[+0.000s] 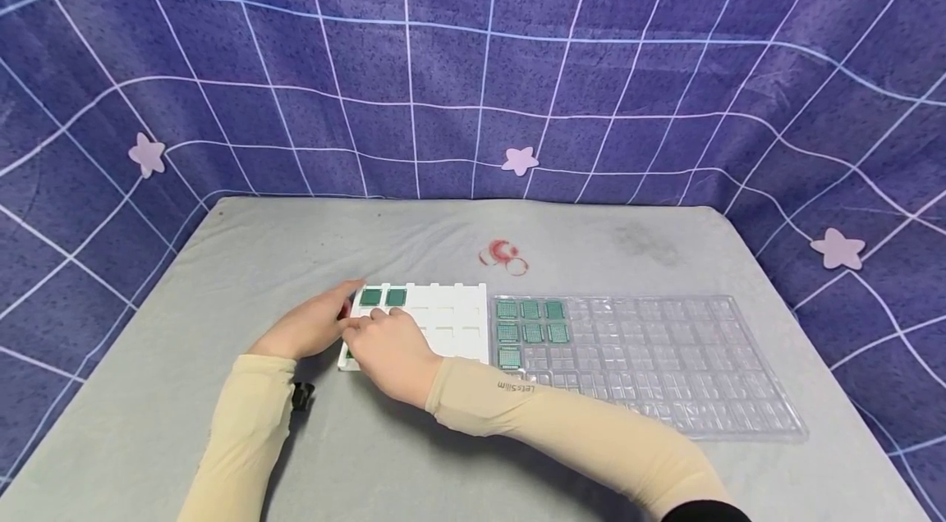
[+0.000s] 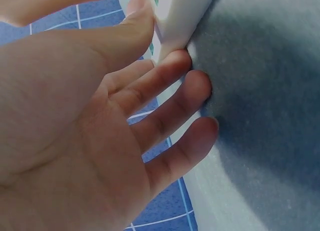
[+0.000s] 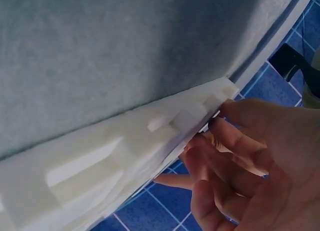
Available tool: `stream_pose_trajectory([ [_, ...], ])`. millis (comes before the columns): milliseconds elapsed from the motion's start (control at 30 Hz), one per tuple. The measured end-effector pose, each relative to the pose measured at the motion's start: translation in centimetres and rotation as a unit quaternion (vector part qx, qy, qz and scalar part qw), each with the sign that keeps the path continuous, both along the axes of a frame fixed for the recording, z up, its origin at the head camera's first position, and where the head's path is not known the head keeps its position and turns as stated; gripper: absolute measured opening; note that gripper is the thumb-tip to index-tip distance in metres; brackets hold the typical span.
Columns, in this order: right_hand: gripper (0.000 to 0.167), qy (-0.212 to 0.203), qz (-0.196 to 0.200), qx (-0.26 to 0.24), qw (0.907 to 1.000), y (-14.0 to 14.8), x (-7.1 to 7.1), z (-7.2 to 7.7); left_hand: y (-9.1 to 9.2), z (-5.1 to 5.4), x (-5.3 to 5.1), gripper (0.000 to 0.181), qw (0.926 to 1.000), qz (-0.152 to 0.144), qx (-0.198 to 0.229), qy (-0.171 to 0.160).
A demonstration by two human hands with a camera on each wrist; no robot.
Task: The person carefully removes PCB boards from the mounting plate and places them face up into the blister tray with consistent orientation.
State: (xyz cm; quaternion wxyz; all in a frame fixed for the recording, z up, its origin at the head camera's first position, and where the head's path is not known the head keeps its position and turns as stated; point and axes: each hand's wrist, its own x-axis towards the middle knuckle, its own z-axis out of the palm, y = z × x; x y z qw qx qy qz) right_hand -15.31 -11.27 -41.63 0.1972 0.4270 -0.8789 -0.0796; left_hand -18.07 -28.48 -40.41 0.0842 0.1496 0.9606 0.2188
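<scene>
A white compartment tray (image 1: pixel 451 317) lies flat on the table, with green square chips (image 1: pixel 396 297) in two of its back pockets. Part of another green chip (image 1: pixel 350 353) shows at its front left. My left hand (image 1: pixel 314 323) holds the tray's left end, thumb on the upper edge and fingers along the side (image 2: pixel 170 28). Over the left pockets, my right hand (image 1: pixel 393 350) bends its fingers down. In the right wrist view its thumb and forefinger (image 3: pixel 235 133) pinch a thin, dark-edged piece, apparently a chip, mostly hidden by the fingers.
Right of the white tray sits a clear plastic tray (image 1: pixel 665 358) with many pockets; several green chips (image 1: pixel 532 333) fill its back left corner. Red marks (image 1: pixel 503 257) stain the cloth behind. A purple grid-patterned curtain (image 1: pixel 443 70) encloses the table's back and sides.
</scene>
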Motion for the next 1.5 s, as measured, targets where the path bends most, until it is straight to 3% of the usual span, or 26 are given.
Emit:
stream_pose_trajectory([
  [233, 0.012, -0.006, 0.003, -0.007, 1.0, 0.0, 0.1, 0.2, 0.0, -0.2, -0.1, 0.057, 1.0, 0.002, -0.006, -0.002],
  [733, 0.034, -0.031, 0.008, 0.0, 0.9995, 1.3, 0.3, 1.4, 0.0, -0.2, 0.0, 0.058, 0.9999, 0.005, -0.011, -0.006],
  [1100, 0.012, -0.058, 0.025, 0.001, 0.998, 3.1, 0.7, 2.1, 0.1, 0.2, 0.2, 0.063, 0.9998, 0.004, -0.01, -0.015],
  [1500, 0.01, -0.11, 0.018, -0.033, 0.9932, 6.6, 0.8, 3.2, 0.3, 0.4, 0.3, 0.063, 0.9997, 0.009, -0.003, -0.023],
])
